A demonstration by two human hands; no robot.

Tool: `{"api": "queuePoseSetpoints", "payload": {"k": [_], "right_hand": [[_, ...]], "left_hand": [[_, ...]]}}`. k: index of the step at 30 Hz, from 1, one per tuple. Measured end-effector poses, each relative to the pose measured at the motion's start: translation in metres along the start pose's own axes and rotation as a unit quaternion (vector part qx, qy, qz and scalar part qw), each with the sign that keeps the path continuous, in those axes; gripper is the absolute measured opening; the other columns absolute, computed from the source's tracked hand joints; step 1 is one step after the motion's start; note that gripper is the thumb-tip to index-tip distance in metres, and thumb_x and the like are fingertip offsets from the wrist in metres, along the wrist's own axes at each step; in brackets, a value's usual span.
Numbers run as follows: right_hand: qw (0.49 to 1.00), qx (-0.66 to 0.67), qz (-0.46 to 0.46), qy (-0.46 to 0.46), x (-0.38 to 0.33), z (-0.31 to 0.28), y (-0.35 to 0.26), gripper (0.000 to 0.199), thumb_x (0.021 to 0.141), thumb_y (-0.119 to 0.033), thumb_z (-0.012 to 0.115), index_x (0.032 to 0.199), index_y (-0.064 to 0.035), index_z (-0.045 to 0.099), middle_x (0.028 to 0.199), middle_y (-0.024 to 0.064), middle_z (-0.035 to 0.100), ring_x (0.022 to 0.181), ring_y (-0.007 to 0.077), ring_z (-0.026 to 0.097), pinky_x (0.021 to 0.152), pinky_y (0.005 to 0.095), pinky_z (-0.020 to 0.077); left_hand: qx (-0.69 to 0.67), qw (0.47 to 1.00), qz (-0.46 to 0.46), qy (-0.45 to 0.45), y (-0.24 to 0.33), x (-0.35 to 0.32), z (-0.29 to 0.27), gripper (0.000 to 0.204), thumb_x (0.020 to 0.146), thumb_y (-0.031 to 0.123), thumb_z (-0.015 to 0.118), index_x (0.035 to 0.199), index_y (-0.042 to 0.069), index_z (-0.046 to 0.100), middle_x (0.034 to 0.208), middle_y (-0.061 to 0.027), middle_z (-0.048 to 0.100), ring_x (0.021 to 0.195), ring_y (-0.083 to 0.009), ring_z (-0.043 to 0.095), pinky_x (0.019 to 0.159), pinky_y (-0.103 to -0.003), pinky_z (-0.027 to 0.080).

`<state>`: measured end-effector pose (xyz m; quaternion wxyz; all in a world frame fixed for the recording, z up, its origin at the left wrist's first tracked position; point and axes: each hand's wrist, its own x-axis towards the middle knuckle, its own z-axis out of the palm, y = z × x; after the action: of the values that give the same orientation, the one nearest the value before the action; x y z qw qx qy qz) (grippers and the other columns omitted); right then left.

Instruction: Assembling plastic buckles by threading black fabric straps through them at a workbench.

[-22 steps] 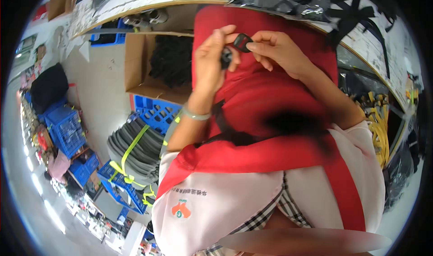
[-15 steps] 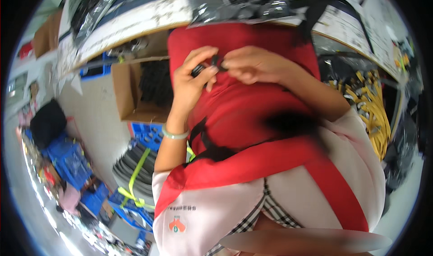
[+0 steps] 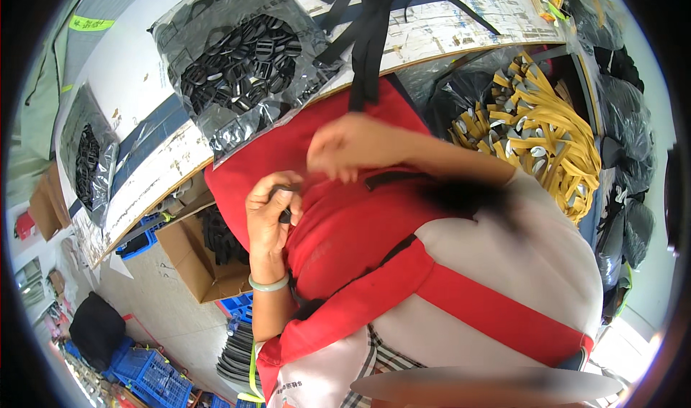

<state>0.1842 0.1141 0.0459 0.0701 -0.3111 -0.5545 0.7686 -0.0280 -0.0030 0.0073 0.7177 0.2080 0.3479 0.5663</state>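
Note:
In my left hand (image 3: pixel 268 217), thumb and fingers are closed on a small black buckle (image 3: pixel 285 205), partly covered by the fingers, over the red apron (image 3: pixel 338 242). My right hand (image 3: pixel 353 147) is farther up and to the right, apart from the left. Motion smears its fingers, so I cannot tell whether anything is in them. Just beyond it, black webbing straps (image 3: pixel 366 62) hang over the table edge onto the red cloth. A clear plastic bag (image 3: pixel 216 131) on the table holds many black buckles (image 3: pixel 248 62).
The worn white table (image 3: pixel 432 30) runs across the far side. Another bag of black parts (image 3: pixel 88 163) lies at its left. Yellow straps (image 3: pixel 551 145) are heaped at the right. Under the table edge stands a cardboard box (image 3: pixel 187 253); blue crates (image 3: pixel 151 379) sit lower left.
The view has swung to the right. My hands were close together at the black piece; now the right has moved away toward the hanging straps, while the left keeps its hold.

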Motion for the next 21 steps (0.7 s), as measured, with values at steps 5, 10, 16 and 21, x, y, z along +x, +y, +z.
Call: {"api": "queuePoseSetpoints", "payload": {"k": [5,10,16,21], "right_hand": [[0.868,-0.235,-0.177,0.399,-0.030,-0.125,-0.021,0.016,0.091,-0.021,0.061,0.097,-0.0063,0.067,0.076,-0.0023,0.061,0.066,0.0058,0.057,0.062,0.0221,0.0481],[0.452,-0.607,-0.114,0.643,-0.100,-0.299,0.024,0.031,0.081,-0.027,0.070,0.110,-0.0152,0.067,0.097,0.0152,0.065,0.083,0.0264,0.067,0.073,0.0368,0.0524],[0.672,-0.397,-0.164,0.604,-0.074,-0.290,0.056,0.016,0.084,-0.021,0.067,0.097,-0.0138,0.073,0.094,0.0112,0.067,0.085,0.0262,0.064,0.076,0.0342,0.0502],[0.547,-0.503,-0.181,0.644,-0.066,-0.276,0.052,0.016,0.086,-0.014,0.064,0.099,-0.0090,0.071,0.098,0.0123,0.067,0.088,0.0281,0.064,0.081,0.0324,0.0494]], "left_hand": [[-0.059,0.996,-0.012,0.064,-0.006,-0.004,-0.017,0.013,0.091,0.006,0.061,0.103,0.001,0.061,0.097,-0.0134,0.063,0.061,-0.0132,0.054,0.046,-0.022,0.043],[-0.041,0.997,-0.039,0.052,-0.017,0.001,-0.021,0.012,0.093,0.010,0.058,0.103,0.003,0.060,0.100,-0.0106,0.062,0.064,-0.0119,0.053,0.047,-0.021,0.042],[-0.060,0.994,-0.050,0.076,-0.021,-0.001,-0.024,0.013,0.093,0.011,0.058,0.104,0.002,0.060,0.099,-0.0096,0.062,0.066,-0.0120,0.052,0.049,-0.021,0.040],[-0.013,0.996,-0.056,0.065,-0.022,0.002,-0.018,0.013,0.093,0.012,0.060,0.102,0.002,0.061,0.095,-0.0086,0.062,0.066,-0.0119,0.052,0.050,-0.021,0.041]]}}
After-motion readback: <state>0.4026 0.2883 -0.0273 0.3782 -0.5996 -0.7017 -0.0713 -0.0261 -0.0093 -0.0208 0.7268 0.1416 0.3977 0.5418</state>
